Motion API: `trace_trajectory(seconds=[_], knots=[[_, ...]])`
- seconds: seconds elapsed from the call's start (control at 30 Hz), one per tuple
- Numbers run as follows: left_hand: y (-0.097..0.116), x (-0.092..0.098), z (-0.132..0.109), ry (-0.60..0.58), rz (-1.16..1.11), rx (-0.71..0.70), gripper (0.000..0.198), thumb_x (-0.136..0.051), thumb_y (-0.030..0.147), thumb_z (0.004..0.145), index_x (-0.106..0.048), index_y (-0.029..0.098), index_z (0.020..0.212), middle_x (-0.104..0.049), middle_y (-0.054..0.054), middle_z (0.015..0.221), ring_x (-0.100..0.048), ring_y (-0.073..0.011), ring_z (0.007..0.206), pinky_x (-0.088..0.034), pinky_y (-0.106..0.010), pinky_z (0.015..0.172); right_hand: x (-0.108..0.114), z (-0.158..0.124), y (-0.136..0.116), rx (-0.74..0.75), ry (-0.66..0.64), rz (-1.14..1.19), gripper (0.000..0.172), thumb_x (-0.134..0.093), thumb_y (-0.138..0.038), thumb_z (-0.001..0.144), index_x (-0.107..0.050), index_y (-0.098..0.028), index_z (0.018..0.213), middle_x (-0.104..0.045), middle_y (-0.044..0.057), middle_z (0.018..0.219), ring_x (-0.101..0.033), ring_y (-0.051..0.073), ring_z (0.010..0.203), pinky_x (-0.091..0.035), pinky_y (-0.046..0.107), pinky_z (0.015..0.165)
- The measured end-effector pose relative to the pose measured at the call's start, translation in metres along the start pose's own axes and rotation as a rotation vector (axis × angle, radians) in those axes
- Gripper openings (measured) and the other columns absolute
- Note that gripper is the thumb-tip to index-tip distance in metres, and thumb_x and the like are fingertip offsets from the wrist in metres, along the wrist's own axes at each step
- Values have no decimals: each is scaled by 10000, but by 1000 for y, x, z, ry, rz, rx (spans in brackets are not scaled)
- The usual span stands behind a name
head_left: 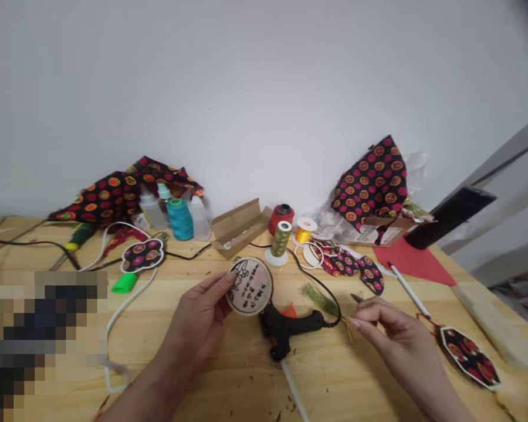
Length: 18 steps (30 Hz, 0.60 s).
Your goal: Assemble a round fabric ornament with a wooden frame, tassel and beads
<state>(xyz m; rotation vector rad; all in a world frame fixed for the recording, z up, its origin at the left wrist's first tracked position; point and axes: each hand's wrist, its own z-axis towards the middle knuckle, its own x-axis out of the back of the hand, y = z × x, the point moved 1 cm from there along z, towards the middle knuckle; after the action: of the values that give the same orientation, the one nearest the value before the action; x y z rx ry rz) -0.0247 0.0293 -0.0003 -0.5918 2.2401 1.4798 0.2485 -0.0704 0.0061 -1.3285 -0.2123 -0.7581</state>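
My left hand (205, 313) grips a round disc (250, 287) by its left edge, thumb on the front. Black line drawing and handwriting cover the disc's pale face. Just below it lies a black hot glue gun (290, 328), a white glue stick (294, 390) sticking out of its back end. On the right, my right hand (391, 340) is closed in a pinch. A small dark pointed thing (356, 298) pokes out at its fingertips; its kind is unclear. Beside those fingertips is a green tassel (319, 299) with yellowish cord ends.
Thread spools in green (281, 239), red (281, 220), yellow (305, 231) and teal (180, 220) stand behind, near an open cardboard box (242, 228). Patterned fabric (369, 181) rises at back right. A flower-shaped piece (143, 255) lies left, an octagonal piece (469, 357) right. Cables cross the table.
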Motion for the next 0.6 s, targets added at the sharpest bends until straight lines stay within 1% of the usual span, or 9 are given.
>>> trace_trajectory(seconds=[0.1, 0.17, 0.2, 0.37, 0.6], knots=[[-1, -1, -1, -2, -7, 5, 52, -720, 109, 708, -761, 142, 707, -768, -30, 704, -681, -124, 606, -558, -178, 555, 0, -5, -4, -137, -73, 68, 245, -708, -399, 691, -623, -190, 594, -562, -1, 566, -514, 149, 532, -444, 259, 520], [-1, -1, -1, -9, -12, 5, 50, -720, 108, 703, -762, 132, 714, -766, -33, 694, -679, -122, 606, -559, -175, 558, -2, -7, -7, -197, -90, 124, 242, -705, -397, 692, -618, -185, 614, -555, -11, 566, -495, 137, 531, -428, 246, 518], [0, -1, -1, -13, -14, 6, 46, -723, 110, 699, -762, 127, 718, -765, -36, 691, -677, -123, 605, -560, -178, 558, -3, -8, -8, -203, -103, 138, 238, -704, -388, 692, -613, -183, 612, -558, -12, 570, -494, 134, 537, -425, 244, 524], [0, -2, -2, -15, -23, 2, 42, -725, 111, 698, -761, 123, 715, -762, -40, 686, -670, -121, 600, -554, -174, 555, -6, -10, -10, -144, -222, 117, 243, -672, -356, 722, -562, -180, 596, -555, -7, 579, -489, 133, 542, -409, 240, 522], [-2, 0, -1, -16, -2, 1, 82, -702, 114, 730, -762, 164, 704, -774, -36, 727, -685, -131, 629, -554, -182, 584, -6, -18, -16, -37, -301, 123, 249, -599, -261, 764, -415, -205, 606, -471, -19, 596, -444, 130, 557, -383, 236, 524]])
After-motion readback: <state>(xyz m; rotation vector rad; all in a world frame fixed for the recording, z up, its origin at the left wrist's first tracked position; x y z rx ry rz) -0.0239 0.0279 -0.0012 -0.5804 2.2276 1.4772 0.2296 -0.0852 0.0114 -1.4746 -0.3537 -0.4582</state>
